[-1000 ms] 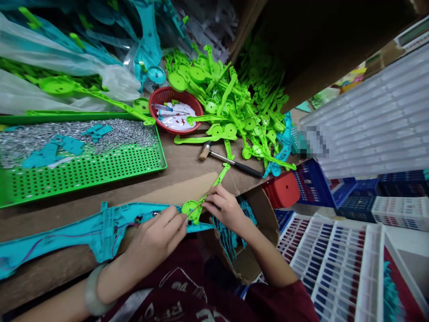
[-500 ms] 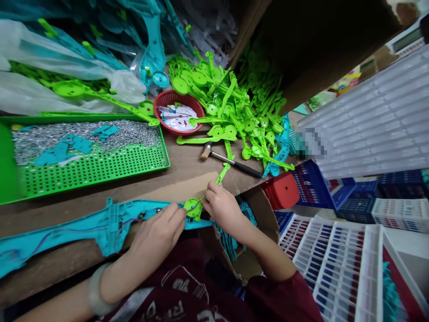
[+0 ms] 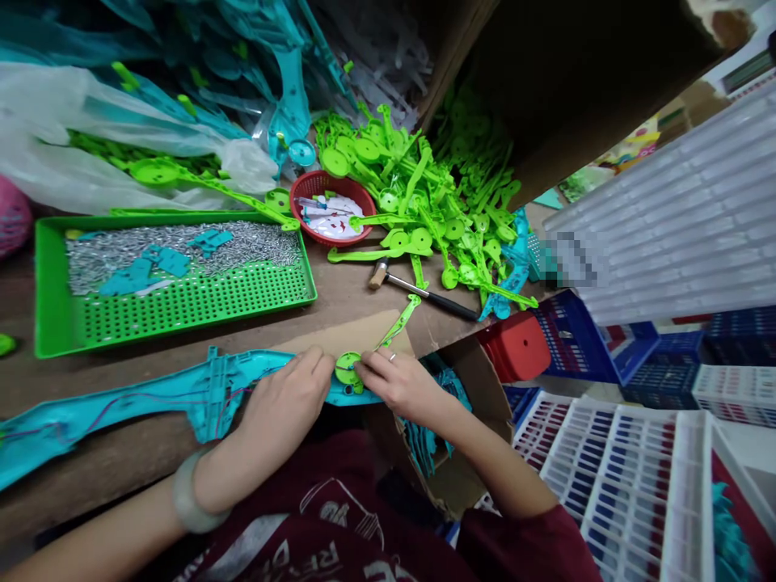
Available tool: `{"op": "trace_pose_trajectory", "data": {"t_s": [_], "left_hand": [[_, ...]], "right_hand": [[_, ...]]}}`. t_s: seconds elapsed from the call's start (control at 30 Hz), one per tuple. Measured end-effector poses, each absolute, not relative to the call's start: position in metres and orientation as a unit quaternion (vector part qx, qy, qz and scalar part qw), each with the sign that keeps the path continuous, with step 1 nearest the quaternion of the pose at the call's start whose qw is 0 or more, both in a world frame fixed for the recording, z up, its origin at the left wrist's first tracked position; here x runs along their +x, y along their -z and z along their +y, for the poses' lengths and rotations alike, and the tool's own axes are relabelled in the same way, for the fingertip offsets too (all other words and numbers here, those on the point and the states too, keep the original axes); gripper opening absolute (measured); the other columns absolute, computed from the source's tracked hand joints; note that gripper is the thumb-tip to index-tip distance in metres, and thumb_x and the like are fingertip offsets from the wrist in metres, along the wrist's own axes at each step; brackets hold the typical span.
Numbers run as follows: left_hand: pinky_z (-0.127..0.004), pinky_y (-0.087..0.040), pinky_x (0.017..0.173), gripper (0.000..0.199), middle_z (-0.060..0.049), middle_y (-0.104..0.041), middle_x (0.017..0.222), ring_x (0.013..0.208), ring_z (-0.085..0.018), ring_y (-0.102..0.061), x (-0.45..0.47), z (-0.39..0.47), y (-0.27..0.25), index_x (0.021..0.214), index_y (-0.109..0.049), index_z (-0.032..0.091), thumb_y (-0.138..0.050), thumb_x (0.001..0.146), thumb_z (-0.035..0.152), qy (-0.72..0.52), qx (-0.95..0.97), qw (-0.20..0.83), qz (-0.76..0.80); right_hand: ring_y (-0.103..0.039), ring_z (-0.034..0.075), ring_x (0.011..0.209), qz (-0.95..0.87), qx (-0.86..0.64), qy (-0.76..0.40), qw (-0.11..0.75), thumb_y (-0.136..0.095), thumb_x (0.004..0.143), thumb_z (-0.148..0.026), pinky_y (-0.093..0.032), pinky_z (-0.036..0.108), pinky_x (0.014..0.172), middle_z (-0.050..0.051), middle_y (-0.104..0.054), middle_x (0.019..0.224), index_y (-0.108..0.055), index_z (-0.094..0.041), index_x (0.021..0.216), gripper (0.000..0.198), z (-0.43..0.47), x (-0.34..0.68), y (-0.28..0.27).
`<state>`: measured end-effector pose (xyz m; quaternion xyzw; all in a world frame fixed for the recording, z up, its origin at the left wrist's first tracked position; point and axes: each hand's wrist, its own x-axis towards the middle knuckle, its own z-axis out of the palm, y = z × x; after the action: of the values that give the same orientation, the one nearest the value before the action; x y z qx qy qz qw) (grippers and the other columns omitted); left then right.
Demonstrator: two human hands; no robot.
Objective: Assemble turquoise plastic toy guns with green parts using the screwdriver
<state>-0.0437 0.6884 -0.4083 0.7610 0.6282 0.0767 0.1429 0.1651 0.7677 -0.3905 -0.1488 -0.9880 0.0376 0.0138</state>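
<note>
A long teal plastic shell [image 3: 139,402] lies along the table's front edge, open side up, with thin red and purple wires running inside it. On its right part sits a lime-green plastic lever [image 3: 347,373], its round disc between my hands and its arm slanting up to the right. A thin dark wire [image 3: 346,369] crosses the disc from one hand's fingertips to the other's. My left hand [image 3: 289,396] rests over the shell, fingers closed on the wire's left end, the tips partly hidden. Fingers of my right hand [image 3: 403,386] pinch at the disc's right edge where the wire runs.
Behind are a green tray [image 3: 182,319] of screws and teal pieces, a red basket [image 3: 303,182] and a hammer [image 3: 424,293]. Green levers [image 3: 418,202] are heaped farther back. An open carton [image 3: 485,396] of teal parts and white crates [image 3: 624,485] stand at right.
The view has shifted a little, so the scene lies slightly farther right. My right hand has moved down and closer to the disc, uncovering more of the lever's arm. My left hand stays beside the disc.
</note>
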Motion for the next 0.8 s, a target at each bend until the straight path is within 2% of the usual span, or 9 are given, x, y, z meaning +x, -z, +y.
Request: {"op": "trace_pose_trajectory", "data": {"t_s": [0.13, 0.2, 0.3, 0.37, 0.47, 0.57, 0.73, 0.8], "left_hand": [[-0.03, -0.04, 0.057, 0.026, -0.005, -0.058, 0.082, 0.077, -0.021, -0.061, -0.048, 0.682, 0.411, 0.086, -0.063, 0.016, -0.043, 0.098, 0.005, -0.065, 0.821, 0.061, 0.564], [-0.032, -0.044, 0.062, 0.025, -0.007, -0.06, 0.087, 0.082, -0.023, -0.061, -0.051, 0.675, 0.415, 0.098, -0.067, 0.013, -0.042, 0.101, 0.013, -0.088, 0.854, 0.023, 0.512], [-0.037, -0.047, 0.066, 0.043, -0.013, -0.062, 0.094, 0.086, -0.027, -0.06, -0.053, 0.663, 0.421, 0.122, -0.063, 0.004, -0.036, 0.106, 0.034, -0.102, 0.862, -0.016, 0.497], [-0.039, -0.047, 0.069, 0.043, -0.017, -0.064, 0.102, 0.086, -0.028, -0.06, -0.053, 0.658, 0.423, 0.128, -0.06, 0.001, -0.037, 0.106, 0.029, -0.084, 0.854, -0.025, 0.513], [-0.04, -0.046, 0.081, 0.033, -0.019, -0.065, 0.12, 0.098, -0.028, -0.062, -0.053, 0.657, 0.426, 0.123, -0.065, 0.003, -0.042, 0.103, 0.016, -0.113, 0.853, -0.029, 0.509], [-0.04, -0.043, 0.093, 0.028, -0.015, -0.064, 0.13, 0.116, -0.028, -0.058, -0.058, 0.659, 0.434, 0.117, -0.069, 0.008, -0.046, 0.102, 0.016, -0.203, 0.855, -0.024, 0.476], [-0.039, -0.038, 0.097, 0.031, -0.008, -0.065, 0.133, 0.122, -0.025, -0.056, -0.055, 0.664, 0.45, 0.111, -0.072, 0.014, -0.042, 0.104, 0.017, -0.313, 0.827, -0.023, 0.467], [-0.038, -0.036, 0.1, 0.036, -0.006, -0.066, 0.131, 0.124, -0.022, -0.055, -0.051, 0.668, 0.453, 0.107, -0.073, 0.018, -0.037, 0.106, 0.02, -0.327, 0.817, -0.037, 0.473]], "right_hand": [[-0.052, 0.022, 0.088, -0.985, -0.166, -0.027, -0.042, -0.046, 0.101, -0.016, -0.048, 0.035, 0.072, 0.011, -0.061, 0.102, -0.062, -0.008, 0.112, 0.021, 0.761, 0.158, 0.386], [-0.052, 0.024, 0.09, -0.982, -0.176, -0.02, -0.06, -0.05, 0.099, -0.017, -0.049, 0.037, 0.073, 0.012, -0.06, 0.104, -0.063, -0.008, 0.11, 0.019, 0.757, 0.154, 0.384], [-0.051, 0.026, 0.094, -0.981, -0.183, -0.016, -0.067, -0.051, 0.098, -0.016, -0.049, 0.038, 0.076, 0.013, -0.06, 0.108, -0.063, -0.008, 0.107, 0.018, 0.754, 0.152, 0.383], [-0.052, 0.026, 0.095, -0.98, -0.187, -0.016, -0.07, -0.049, 0.098, -0.016, -0.049, 0.039, 0.078, 0.014, -0.06, 0.11, -0.064, -0.009, 0.107, 0.018, 0.754, 0.151, 0.382], [-0.052, 0.026, 0.097, -0.979, -0.187, -0.005, -0.074, -0.046, 0.099, -0.015, -0.048, 0.039, 0.078, 0.016, -0.061, 0.113, -0.063, -0.008, 0.109, 0.022, 0.756, 0.152, 0.382], [-0.053, 0.027, 0.098, -0.981, -0.18, 0.017, -0.076, -0.048, 0.097, -0.015, -0.049, 0.038, 0.077, 0.016, -0.061, 0.118, -0.063, -0.006, 0.116, 0.026, 0.753, 0.153, 0.383], [-0.058, 0.028, 0.099, -0.98, -0.171, 0.025, -0.099, -0.061, 0.09, -0.018, -0.052, 0.038, 0.077, 0.016, -0.064, 0.117, -0.064, -0.005, 0.118, 0.031, 0.749, 0.164, 0.378], [-0.061, 0.024, 0.094, -0.98, -0.149, -0.043, -0.124, -0.064, 0.089, -0.021, -0.053, 0.034, 0.077, 0.012, -0.066, 0.11, -0.067, -0.009, 0.114, 0.028, 0.774, 0.166, 0.36]]}}
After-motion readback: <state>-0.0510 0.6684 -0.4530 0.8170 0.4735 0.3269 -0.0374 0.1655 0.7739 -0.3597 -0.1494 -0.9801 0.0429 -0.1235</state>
